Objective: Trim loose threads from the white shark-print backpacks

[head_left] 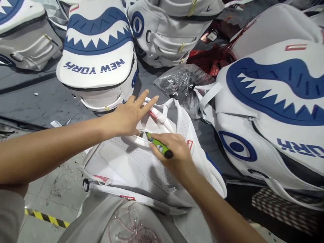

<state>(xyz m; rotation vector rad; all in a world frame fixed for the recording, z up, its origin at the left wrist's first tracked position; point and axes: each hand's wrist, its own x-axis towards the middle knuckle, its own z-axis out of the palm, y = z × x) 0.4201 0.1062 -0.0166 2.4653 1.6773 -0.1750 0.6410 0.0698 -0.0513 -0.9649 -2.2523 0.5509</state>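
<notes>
A white backpack [134,158] lies in front of me with its perforated back panel and straps facing up. My left hand [129,114] rests on its top edge near the carry handle, fingers spread and thumb low. In my right hand [174,152] is a green pen-like tool [159,145] with a black rear end. Its front end points at the top of the backpack, close to my left thumb. What kind of tip it has, I cannot make out. A white shoulder strap [184,118] runs up beside my right hand.
Finished-looking white backpacks with blue toothed mouths stand at the back left [98,64] and right [273,111]. A clear plastic bag [179,81] and red tags [215,67] lie behind on the grey table cover [37,98]. Yellow-black tape [47,217] marks the floor.
</notes>
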